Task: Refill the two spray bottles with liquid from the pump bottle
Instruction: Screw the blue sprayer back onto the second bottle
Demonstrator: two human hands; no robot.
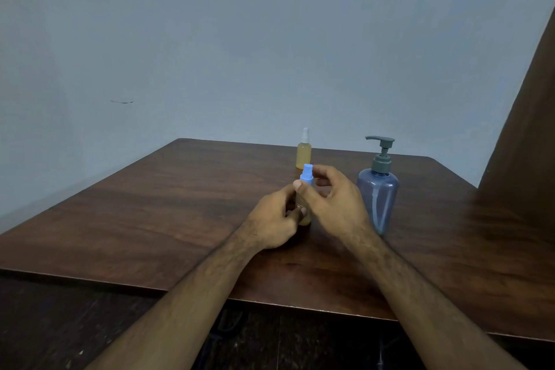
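Note:
A small spray bottle with a blue cap (307,175) stands near the middle of the dark wooden table (150,207). My left hand (274,219) grips its body from the left. My right hand (329,198) curls around its blue cap, thumb on the near side and fingers behind. A second small spray bottle (304,151) with yellowish liquid and a white cap stands farther back, untouched. The blue translucent pump bottle (379,192) with a grey pump head stands upright just right of my right hand.
A pale blue wall rises behind the table. A brown panel or door (528,135) leans in at the far right. The table's near edge (210,294) runs across the lower frame, with dark floor below it.

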